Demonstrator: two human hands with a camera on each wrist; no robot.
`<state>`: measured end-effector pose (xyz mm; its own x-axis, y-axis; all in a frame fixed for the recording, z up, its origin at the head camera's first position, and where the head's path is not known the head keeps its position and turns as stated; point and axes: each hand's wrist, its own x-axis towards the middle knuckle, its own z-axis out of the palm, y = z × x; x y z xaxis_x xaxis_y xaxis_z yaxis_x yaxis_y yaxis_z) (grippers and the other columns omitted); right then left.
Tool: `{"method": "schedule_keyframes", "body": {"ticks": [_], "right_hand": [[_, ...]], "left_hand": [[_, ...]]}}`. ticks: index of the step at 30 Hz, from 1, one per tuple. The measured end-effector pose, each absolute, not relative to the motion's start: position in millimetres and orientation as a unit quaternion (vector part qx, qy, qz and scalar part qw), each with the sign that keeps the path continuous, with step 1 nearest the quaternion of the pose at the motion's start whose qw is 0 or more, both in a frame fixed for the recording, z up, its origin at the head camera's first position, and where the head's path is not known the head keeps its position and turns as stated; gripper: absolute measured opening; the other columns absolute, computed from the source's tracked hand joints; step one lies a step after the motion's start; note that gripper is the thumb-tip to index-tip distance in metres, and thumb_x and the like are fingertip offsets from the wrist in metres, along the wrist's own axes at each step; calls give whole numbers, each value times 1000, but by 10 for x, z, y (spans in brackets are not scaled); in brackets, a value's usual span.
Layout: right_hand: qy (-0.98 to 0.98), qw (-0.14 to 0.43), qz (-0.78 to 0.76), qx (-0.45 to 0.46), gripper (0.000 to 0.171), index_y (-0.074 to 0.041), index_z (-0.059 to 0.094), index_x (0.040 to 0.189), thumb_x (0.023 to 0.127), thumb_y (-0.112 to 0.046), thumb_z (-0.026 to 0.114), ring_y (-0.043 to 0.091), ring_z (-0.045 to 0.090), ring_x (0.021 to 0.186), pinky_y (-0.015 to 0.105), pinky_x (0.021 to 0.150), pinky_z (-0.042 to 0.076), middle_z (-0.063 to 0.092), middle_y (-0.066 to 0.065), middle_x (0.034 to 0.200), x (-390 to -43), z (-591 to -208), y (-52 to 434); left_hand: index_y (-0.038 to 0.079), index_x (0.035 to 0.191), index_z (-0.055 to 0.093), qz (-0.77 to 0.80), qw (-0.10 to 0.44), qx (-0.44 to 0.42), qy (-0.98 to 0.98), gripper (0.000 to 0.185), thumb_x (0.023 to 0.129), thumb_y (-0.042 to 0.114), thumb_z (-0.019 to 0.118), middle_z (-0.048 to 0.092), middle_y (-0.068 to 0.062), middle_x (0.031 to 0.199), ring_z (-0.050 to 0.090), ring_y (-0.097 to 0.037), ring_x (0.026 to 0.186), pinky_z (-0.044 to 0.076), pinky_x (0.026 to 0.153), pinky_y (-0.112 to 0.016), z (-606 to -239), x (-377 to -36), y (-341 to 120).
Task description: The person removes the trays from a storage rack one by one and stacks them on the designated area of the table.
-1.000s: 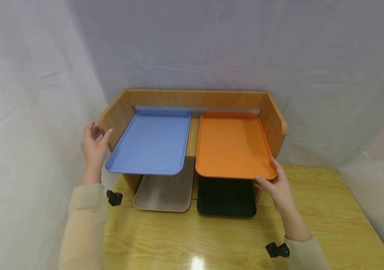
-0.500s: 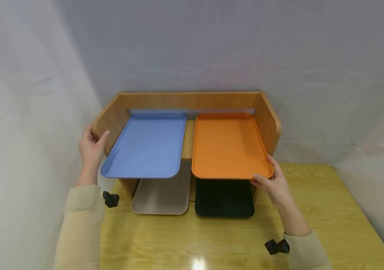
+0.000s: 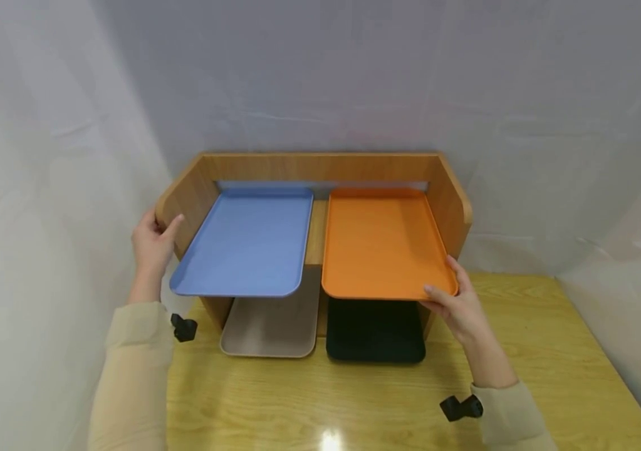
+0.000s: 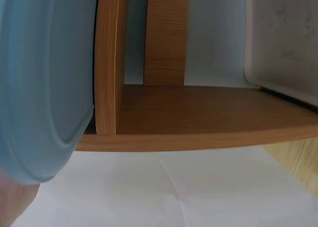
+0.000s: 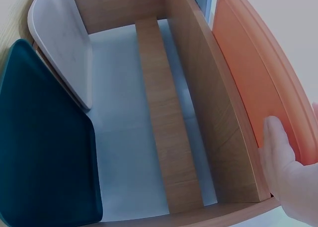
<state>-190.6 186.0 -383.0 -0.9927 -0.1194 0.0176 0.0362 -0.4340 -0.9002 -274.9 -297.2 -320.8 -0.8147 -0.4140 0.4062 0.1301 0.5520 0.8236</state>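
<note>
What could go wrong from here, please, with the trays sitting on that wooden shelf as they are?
The orange tray juts past the shelf's front edge, and the right hand has only a fingertip grip on its near corner; a slip could tip it onto the black tray below. The blue tray overhangs too, with the left hand beside it on the shelf's side panel, so a nudge might slide it off.
</note>
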Motion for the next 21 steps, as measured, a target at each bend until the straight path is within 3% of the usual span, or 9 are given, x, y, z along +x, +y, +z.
{"method": "schedule_keyframes", "body": {"ticks": [9, 21], "right_hand": [[526, 45, -848, -38, 84, -17, -6, 141, 84, 10, 49, 17, 55, 86, 28, 72, 48, -11, 15, 142, -1870, -3848, 1891], [512, 47, -857, -37, 85, -18, -5, 141, 82, 14, 49, 15, 57, 80, 24, 70, 49, -13, 14, 141, -1834, -3860, 1917]], "left_hand": [[-3, 112, 52, -450, 281, 83, -843, 45, 85, 33, 57, 56, -17, 101, 48, -9, 76, 38, 62, -16, -3227, -2744, -2972], [-6, 107, 54, -446, 289, 85, -843, 43, 85, 31, 58, 58, -19, 98, 49, -9, 75, 38, 62, -16, -3270, -2760, -2949]]}}
